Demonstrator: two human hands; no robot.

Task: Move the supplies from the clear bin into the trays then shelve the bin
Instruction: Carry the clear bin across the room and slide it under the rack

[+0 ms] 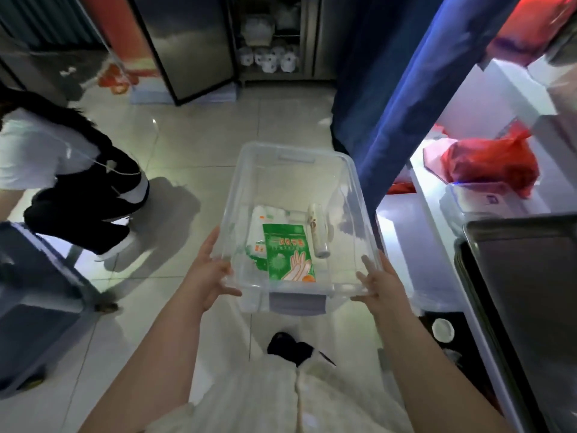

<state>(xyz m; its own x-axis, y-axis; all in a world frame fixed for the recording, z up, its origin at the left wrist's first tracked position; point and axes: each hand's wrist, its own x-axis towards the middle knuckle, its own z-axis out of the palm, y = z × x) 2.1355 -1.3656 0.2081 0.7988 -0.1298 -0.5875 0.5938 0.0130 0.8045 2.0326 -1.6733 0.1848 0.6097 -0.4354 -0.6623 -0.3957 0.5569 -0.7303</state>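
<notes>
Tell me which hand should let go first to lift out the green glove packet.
Probably right. Both hands grip the clear plastic bin at its near corners: left hand, right hand. The green glove packet lies centrally, but the dark metal trays sit on the right.

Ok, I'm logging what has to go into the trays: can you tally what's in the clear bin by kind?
In the clear bin:
Green glove packet: 1
White roll or tube: 1
White packets, partly hidden under the green one: at least 1, exact number unclear
Total: at least 3
</notes>
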